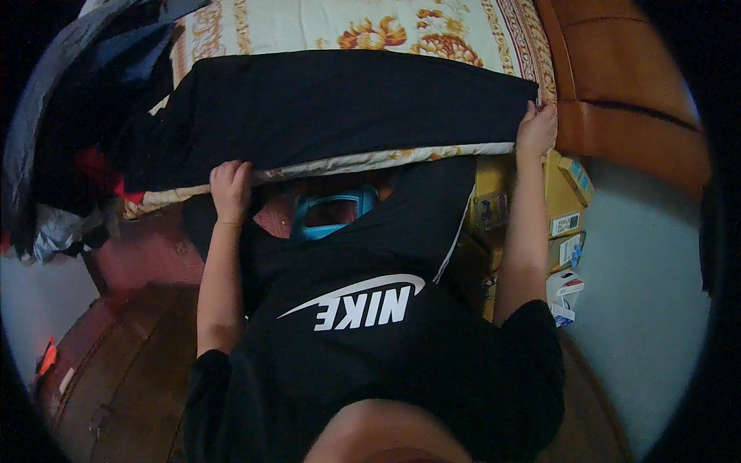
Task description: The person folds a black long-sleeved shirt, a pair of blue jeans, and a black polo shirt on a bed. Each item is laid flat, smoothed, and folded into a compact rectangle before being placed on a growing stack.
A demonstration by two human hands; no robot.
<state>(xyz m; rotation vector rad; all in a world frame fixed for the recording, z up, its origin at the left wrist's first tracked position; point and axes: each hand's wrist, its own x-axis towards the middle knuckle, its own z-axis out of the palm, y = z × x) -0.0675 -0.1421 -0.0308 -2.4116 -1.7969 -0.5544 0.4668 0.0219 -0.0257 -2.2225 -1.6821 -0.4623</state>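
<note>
A long black garment (347, 108), which looks like trousers folded lengthwise, lies flat across a flowered cloth (370, 32) in front of me. My right hand (536, 131) pinches the garment's corner at its right end. On its near edge, toward the left, my left hand (231, 189) has its fingers curled over the fabric. The garment's left end runs into a dark heap of clothes, so where it stops is hard to see.
Dark and grey clothes (116, 85) are heaped at the left, with a red piece among them. Brown padded furniture (617, 69) stands at the far right. Several yellow cartons (567, 185) sit beside my right forearm. A blue plastic frame (336, 212) shows below the cloth's edge.
</note>
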